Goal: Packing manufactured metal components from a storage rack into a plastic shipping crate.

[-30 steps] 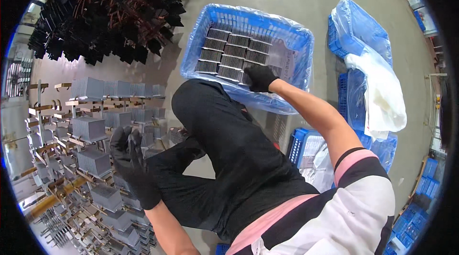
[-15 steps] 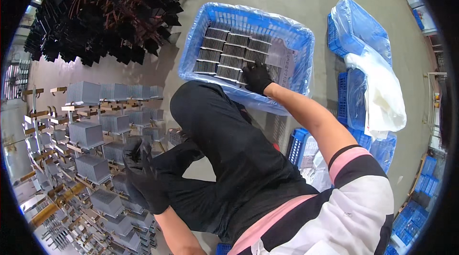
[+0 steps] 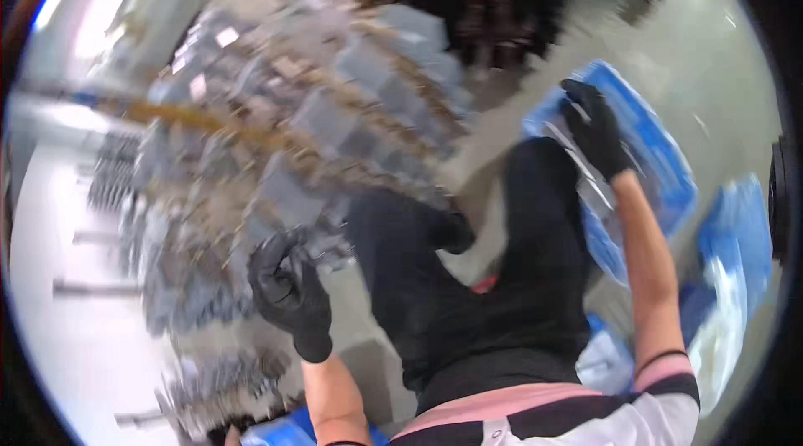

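Observation:
My left hand, in a black glove, hangs beside the racked heat sinks. Its fingers are loosely curled and apart, with nothing visible in them. My right hand, also black-gloved, is over the left side of a blue plastic basket beyond my right knee. Its fingers look stretched out, though motion smears them. Pale shapes lie in the basket under that hand; blur and my wrist hide what they are.
Grey finned heat sinks hang in rows on a rack with a yellow bar at my left. Dark finned parts crowd the far middle. More blue baskets with clear liners stand at the right. My bent knees lie between rack and basket.
My view has swung left, so the rack fills more of it and the basket sits farther right. My right hand has left the heat sinks for the basket's left side. My left fingers are more curled.

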`<state>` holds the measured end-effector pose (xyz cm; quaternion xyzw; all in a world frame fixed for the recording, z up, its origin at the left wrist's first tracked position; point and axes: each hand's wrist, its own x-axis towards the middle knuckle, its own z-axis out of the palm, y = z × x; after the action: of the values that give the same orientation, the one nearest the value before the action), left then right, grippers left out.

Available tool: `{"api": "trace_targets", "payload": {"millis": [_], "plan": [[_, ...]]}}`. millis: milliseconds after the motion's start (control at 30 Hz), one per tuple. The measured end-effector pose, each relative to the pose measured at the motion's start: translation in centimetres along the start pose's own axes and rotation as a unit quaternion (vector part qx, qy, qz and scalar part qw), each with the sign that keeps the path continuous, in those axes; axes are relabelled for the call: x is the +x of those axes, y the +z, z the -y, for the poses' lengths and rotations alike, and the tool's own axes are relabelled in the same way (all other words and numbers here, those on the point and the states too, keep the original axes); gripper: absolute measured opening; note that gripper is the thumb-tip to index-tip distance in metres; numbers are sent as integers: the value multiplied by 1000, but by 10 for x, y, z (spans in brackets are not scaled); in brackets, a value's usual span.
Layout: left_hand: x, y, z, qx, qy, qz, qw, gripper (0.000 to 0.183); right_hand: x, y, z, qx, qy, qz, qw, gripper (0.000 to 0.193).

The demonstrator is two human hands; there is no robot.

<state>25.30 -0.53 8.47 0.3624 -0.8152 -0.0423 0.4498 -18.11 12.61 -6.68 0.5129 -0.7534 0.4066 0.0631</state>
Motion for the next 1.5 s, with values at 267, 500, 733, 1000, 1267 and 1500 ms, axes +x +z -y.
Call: {"api": "trace_targets", "payload": {"millis": [267,500,733,1000,1267,1500], "plan": [[-5,-108,40,115,-159,-132,972,21,42,28,259,387,-230,229,863,36],[-41,-125,113,133,-236,-113,956,28,11,99,341,357,-232,333,841,41],[-59,-137,225,133,-357,113,918,36,-26,151,368,403,-117,535,733,35],[-55,-126,233,38,-214,175,960,22,-41,165,353,438,-98,466,763,37],[-45,-102,191,-143,-383,55,911,22,-32,153,350,453,-32,500,737,35],[-79,-97,231,45,-277,148,948,47,-43,161,349,442,-63,471,760,36]]}}
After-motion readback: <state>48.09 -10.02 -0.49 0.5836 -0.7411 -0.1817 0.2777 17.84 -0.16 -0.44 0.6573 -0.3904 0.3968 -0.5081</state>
